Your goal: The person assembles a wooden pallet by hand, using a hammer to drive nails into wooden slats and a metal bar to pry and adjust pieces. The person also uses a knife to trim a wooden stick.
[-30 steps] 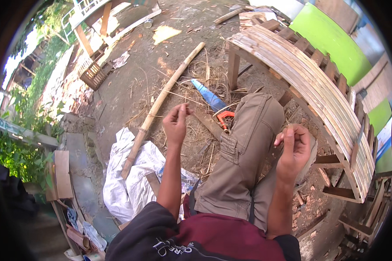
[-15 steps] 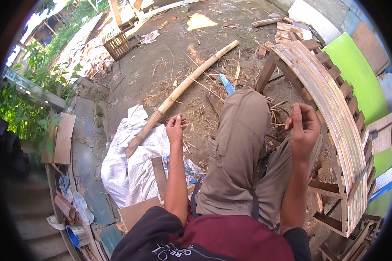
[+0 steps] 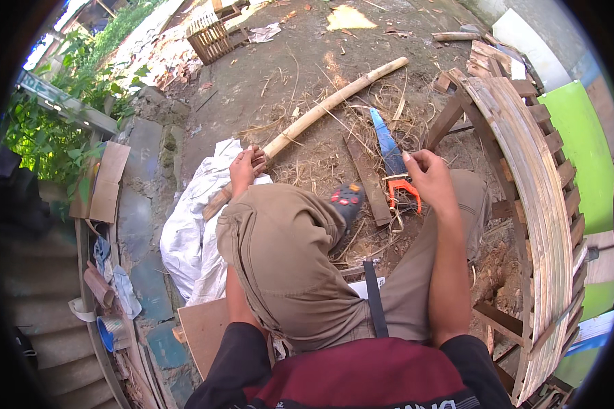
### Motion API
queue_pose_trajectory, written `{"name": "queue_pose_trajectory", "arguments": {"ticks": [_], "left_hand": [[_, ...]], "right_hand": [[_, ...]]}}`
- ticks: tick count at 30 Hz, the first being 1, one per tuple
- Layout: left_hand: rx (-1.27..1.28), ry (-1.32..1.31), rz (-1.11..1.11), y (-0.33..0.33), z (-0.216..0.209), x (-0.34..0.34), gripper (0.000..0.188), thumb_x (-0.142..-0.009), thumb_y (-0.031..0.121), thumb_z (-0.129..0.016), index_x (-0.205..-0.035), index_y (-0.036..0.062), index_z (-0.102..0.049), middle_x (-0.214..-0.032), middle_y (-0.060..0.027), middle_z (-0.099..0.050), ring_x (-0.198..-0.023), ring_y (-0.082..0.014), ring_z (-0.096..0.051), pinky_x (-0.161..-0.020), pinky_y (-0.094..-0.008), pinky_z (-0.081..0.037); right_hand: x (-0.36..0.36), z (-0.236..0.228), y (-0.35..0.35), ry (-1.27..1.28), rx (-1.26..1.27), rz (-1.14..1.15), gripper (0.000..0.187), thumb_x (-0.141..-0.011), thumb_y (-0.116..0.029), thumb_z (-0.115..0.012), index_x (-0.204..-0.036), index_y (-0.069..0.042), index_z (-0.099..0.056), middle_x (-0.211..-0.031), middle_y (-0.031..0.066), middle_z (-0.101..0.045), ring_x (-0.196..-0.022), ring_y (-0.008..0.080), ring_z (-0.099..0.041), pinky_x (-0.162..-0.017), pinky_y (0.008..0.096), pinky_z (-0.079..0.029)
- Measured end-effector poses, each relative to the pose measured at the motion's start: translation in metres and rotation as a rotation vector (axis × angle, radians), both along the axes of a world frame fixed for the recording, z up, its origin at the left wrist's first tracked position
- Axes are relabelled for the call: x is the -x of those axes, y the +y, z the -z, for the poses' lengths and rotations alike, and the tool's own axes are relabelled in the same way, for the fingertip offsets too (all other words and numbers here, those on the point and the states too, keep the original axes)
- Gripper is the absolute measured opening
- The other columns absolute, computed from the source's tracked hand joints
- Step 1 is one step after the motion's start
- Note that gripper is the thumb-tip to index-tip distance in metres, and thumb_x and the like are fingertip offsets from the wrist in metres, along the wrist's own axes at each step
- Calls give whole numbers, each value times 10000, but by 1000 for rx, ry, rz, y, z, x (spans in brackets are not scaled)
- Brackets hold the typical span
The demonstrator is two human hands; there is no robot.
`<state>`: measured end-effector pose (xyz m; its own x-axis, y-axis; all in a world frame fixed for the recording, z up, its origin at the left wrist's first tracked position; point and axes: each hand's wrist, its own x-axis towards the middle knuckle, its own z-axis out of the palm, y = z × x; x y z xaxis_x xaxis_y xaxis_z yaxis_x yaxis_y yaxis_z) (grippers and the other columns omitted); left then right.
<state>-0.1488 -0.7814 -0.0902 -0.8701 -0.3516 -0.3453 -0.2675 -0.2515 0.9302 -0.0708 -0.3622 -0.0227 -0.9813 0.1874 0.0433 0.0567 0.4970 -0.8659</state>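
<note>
My left hand (image 3: 247, 165), fingers curled, is over the bamboo pole (image 3: 334, 102), which lies slantwise on the ground; whether it touches the pole I cannot tell. Fingers bent and thumb raised, my right hand (image 3: 431, 183) hovers beside the handsaw (image 3: 387, 144), which has a blue blade and an orange handle. Anything within either hand is hidden or too thin to make out. My raised left knee hides part of my left forearm. The pole's lower end rests on a white sheet (image 3: 191, 232).
A slatted wooden frame (image 3: 525, 184) stands close on my right. Near the saw lies a flat brown board (image 3: 367, 178), among scattered dry strips. At left runs a low concrete wall (image 3: 140, 184). Farther off is a slatted crate (image 3: 209, 37).
My left knee has swung left, bringing the saw's handle and my shoe into view. My left hand has shifted up and left to the pole; my right hand has moved left, near the saw.
</note>
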Motion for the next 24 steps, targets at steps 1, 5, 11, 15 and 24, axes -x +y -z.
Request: {"name": "queue_pose_trajectory", "arguments": {"ticks": [1,5,11,15,24], "left_hand": [[10,-22,58,-4,13,11,251,-1019,276,-638,-1095,45,-703,-942,-65,-740,-804,-127,-683,-681,-279,-544],[397,8,240,-22,115,16,284,-1004,291,-657,-1092,24,-699,-939,-74,-735,-801,-177,-682,-713,-317,-550],[515,-140,-112,7,253,-41,384,-968,370,-693,-1128,21,-687,-1018,-115,-738,-899,-239,-693,-799,-368,-556],[-221,-399,-177,9,211,-39,806,-962,559,-630,-1504,3,-413,-1529,-218,-447,-1396,-292,-454,-1063,-524,-443],[-693,-208,-770,-89,242,34,962,-960,632,-556,-1640,117,-112,-1694,-165,-156,-1566,-259,-179,-1218,-523,-239]], "right_hand": [[3,4,-1,2,-86,-15,327,-990,-280,-696,-956,45,-670,-716,45,-641,-640,114,-570,-603,301,-475],[9,-2,-21,-163,-229,-93,373,-962,-323,-701,-969,50,-680,-828,154,-701,-767,244,-661,-726,389,-522],[34,40,-38,-294,-244,-177,361,-978,-311,-680,-990,50,-691,-840,154,-712,-761,233,-675,-721,374,-518],[53,64,-35,-365,-75,-178,323,-992,-265,-661,-1035,55,-680,-862,126,-715,-814,170,-663,-760,347,-517],[67,79,-45,-200,-89,-271,291,-890,-120,-711,-1113,59,-656,-993,114,-734,-920,180,-679,-862,327,-524]]}}
